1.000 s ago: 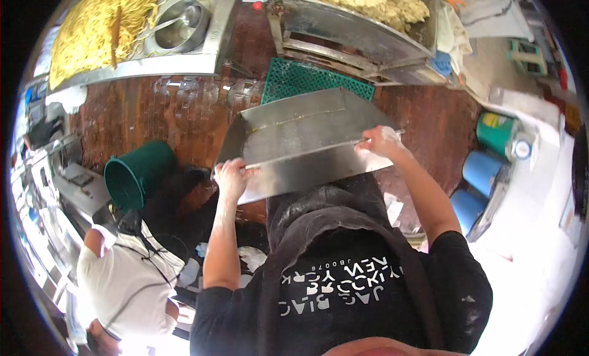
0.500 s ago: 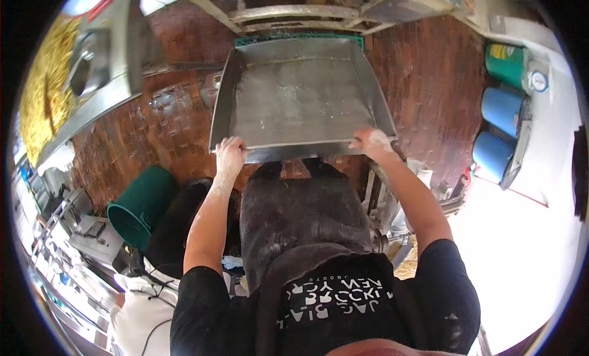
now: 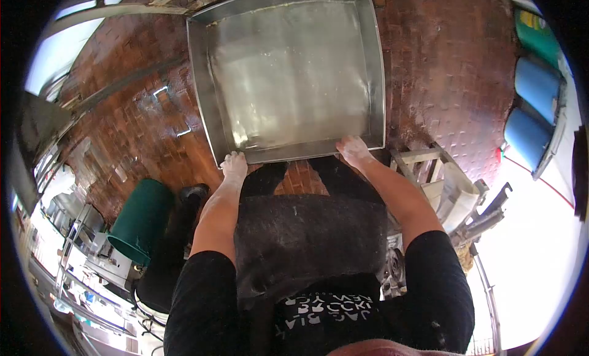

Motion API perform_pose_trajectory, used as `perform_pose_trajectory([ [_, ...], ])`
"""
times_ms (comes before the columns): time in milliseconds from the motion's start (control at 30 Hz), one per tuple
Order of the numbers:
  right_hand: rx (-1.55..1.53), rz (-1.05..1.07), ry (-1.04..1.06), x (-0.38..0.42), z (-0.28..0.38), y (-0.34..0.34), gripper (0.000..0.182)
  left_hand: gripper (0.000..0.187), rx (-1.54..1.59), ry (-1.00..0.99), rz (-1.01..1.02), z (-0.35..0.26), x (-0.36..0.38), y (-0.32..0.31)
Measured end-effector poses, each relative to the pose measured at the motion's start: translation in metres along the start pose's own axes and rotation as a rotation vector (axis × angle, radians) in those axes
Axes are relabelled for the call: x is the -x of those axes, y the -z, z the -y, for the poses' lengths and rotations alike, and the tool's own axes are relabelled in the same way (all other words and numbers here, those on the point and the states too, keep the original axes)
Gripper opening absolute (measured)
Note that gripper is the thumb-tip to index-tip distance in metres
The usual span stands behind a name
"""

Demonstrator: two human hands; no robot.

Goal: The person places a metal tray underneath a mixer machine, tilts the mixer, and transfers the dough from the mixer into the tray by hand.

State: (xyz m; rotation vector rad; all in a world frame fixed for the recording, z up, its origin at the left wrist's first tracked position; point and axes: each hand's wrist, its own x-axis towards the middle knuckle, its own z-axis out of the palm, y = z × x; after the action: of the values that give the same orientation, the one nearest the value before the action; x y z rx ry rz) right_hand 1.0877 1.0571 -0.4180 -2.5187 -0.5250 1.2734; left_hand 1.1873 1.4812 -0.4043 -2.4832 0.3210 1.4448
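Observation:
In front of me is a large square metal tray (image 3: 288, 73) with raised sides and a few pale specks on its bare bottom. My left hand (image 3: 234, 166), whitened as if by flour, is closed over the near rim at its left corner. Toward the right end of that same rim, my right hand (image 3: 354, 150) grips the edge, with white powder on the fingers. Both thumbs and fingertips are partly hidden by the rim. A dark apron (image 3: 310, 233) covers my front below the tray.
A dark green bin (image 3: 141, 221) lies tilted at my left. Blue bins (image 3: 529, 141) and a green one (image 3: 537, 37) line the right wall. Near my right arm stands a wooden frame (image 3: 423, 159). The floor is reddish brick (image 3: 442, 80), with wet shine at left.
The tray now appears larger and higher in view, and its near rim stays in both hands. The right hand sits slightly further left. My view has shifted, and the rack behind the tray is mostly out of sight.

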Motion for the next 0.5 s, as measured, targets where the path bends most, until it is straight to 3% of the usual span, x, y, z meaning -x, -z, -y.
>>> perform_pose_trajectory([
  [67,0.044,-0.065,0.003,-0.027,-0.009,-0.013,0.016,0.024,-0.019,0.031,0.030,-0.004,-0.028,-0.004],
  [267,0.044,0.012,-0.076,-0.086,-0.045,-0.028,0.025,0.027,-0.027,0.037,-0.021,-0.011,-0.097,-0.049],
  [367,0.020,0.121,-0.201,-0.103,-0.060,-0.028,0.027,0.026,-0.025,-0.054,-0.056,-0.009,-0.123,-0.074],
  [467,-0.006,0.492,-0.186,-0.133,-0.076,-0.011,0.036,0.027,-0.078,-0.088,0.009,-0.011,-0.138,-0.086],
  [500,-0.055,0.483,-0.142,-0.146,-0.073,0.042,0.039,0.027,-0.108,-0.060,0.041,-0.014,-0.144,-0.080],
])
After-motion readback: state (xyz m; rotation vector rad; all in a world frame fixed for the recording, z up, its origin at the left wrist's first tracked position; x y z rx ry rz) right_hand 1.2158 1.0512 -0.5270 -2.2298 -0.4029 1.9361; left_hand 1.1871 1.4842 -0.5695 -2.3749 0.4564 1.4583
